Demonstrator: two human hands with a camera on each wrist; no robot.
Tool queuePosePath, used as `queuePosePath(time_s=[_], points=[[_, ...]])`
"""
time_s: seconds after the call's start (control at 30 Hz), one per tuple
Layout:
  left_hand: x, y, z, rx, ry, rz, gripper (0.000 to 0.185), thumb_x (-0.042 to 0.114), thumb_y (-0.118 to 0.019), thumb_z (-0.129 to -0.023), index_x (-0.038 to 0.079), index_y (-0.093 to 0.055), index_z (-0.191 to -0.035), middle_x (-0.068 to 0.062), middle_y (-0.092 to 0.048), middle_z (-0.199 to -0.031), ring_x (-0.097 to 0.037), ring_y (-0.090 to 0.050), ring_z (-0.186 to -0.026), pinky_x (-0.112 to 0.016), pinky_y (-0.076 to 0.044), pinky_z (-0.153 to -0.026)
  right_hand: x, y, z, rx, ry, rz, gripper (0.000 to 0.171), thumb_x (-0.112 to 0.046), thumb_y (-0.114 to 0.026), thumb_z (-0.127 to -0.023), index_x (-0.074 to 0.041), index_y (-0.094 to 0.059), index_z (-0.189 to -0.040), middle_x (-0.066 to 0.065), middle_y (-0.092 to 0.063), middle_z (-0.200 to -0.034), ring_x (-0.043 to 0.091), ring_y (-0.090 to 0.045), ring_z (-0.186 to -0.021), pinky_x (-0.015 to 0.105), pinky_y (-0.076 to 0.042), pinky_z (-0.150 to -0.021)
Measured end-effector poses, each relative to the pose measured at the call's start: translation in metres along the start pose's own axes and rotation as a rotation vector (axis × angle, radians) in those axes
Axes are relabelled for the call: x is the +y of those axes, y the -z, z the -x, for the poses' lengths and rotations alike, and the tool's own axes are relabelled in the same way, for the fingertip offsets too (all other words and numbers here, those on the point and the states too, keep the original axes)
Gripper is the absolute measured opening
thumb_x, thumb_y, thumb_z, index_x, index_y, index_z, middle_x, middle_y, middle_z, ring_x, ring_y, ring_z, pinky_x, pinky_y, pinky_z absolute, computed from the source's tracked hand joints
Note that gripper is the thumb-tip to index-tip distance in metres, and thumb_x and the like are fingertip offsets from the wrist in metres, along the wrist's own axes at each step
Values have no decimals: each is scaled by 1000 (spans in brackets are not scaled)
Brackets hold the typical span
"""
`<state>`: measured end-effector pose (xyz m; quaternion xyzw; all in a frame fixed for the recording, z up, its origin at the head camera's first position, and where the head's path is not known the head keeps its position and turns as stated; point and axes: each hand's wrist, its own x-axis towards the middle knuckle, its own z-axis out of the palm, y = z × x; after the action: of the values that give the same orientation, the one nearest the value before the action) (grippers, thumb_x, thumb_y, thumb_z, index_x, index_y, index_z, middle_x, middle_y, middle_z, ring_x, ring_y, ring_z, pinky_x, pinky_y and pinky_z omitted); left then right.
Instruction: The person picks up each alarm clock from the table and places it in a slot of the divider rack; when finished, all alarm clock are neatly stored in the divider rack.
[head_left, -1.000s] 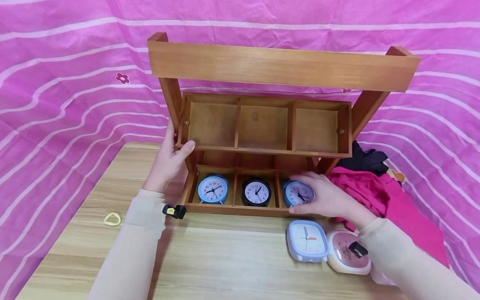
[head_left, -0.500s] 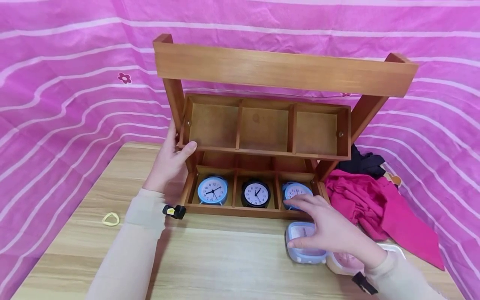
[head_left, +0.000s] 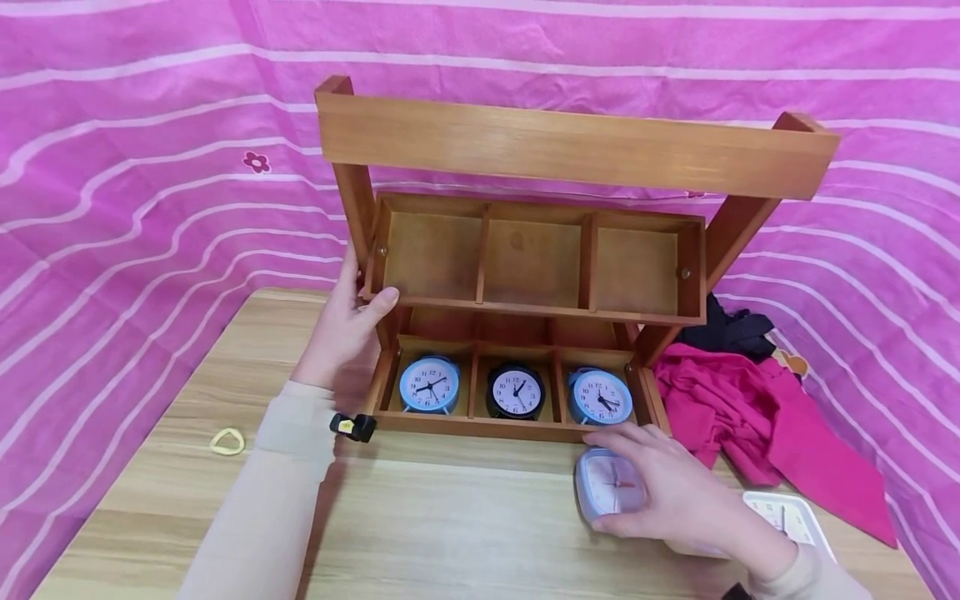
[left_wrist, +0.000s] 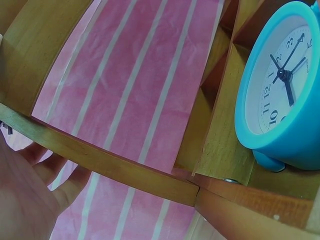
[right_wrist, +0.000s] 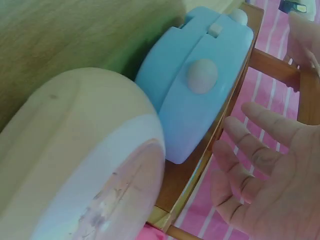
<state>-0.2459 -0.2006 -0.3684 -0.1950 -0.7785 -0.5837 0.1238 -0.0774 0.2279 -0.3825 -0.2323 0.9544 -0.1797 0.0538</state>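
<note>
My left hand (head_left: 343,329) grips the left end of the upper tray of a two-tier wooden rack (head_left: 577,146), thumb at the front, fingers behind. My right hand (head_left: 675,492) hovers around a pale blue square alarm clock (head_left: 609,485), thumb near its lower edge, fingers over its top. In the right wrist view those fingers are spread, apart from the pale blue clock (right_wrist: 200,80). Along the rack's lower tray stand a blue round clock (head_left: 430,385), a black round clock (head_left: 516,392) and another blue round clock (head_left: 602,397), one per compartment.
A cream-and-pink rounded clock (right_wrist: 85,150) sits beside the pale blue one, mostly hidden in the head view. A white clock (head_left: 795,521) lies by the right wrist. Pink cloth (head_left: 750,408) and black cloth (head_left: 727,329) lie at right, a yellow band (head_left: 227,442) at left.
My right hand has let go of the right blue round clock in the lower tray and come down to the pale blue square clock. The left hand keeps its grip on the rack.
</note>
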Motion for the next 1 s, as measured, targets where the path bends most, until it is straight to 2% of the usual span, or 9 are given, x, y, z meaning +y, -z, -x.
queuePosePath(time_s=[0.27, 0.4, 0.5, 0.77, 1.0], points=[[0, 0, -1, -5, -8, 0, 90, 26, -69, -102, 48, -9, -166, -2, -29, -168, -36, -43, -145, -66, -43, -109, 4, -4, 2, -51, -22, 56, 84, -59, -90, -71, -23, -62, -142, 1, -60, -142, 35, -53, -132, 67, -45, -105], [-2, 0, -1, -3, -9, 4, 89, 28, -68, -102, 47, -9, -166, -2, -29, -168, -36, -42, -145, -66, -43, -109, 7, -5, 1, -93, -24, 58, 86, -51, -93, -70, -23, -60, -145, 1, -58, -143, 37, -50, -135, 69, -41, -108], [-2, 0, 0, -3, -6, 8, 90, 27, -68, -102, 47, -8, -166, -2, -29, -169, -37, -42, -146, -67, -43, -108, 10, -5, -1, -116, -29, 47, 89, -45, -96, -67, -24, -59, -146, 1, -58, -142, 38, -50, -135, 69, -43, -106], [0, -1, 0, -4, 2, 24, 90, 26, -67, -102, 47, -8, -166, 0, -28, -169, -37, -41, -147, -67, -41, -109, 15, -6, -2, -163, -20, -37, 90, -39, -96, -66, -23, -58, -146, -1, -55, -142, 35, -50, -133, 59, -53, -95], [1, -1, 0, -4, 11, 12, 90, 27, -67, -102, 48, -7, -166, 0, -25, -170, -37, -39, -148, -67, -42, -108, 16, -3, -1, -165, 18, -46, 84, -38, -95, -69, -26, -58, -144, -8, -56, -139, 24, -51, -126, 47, -55, -90]])
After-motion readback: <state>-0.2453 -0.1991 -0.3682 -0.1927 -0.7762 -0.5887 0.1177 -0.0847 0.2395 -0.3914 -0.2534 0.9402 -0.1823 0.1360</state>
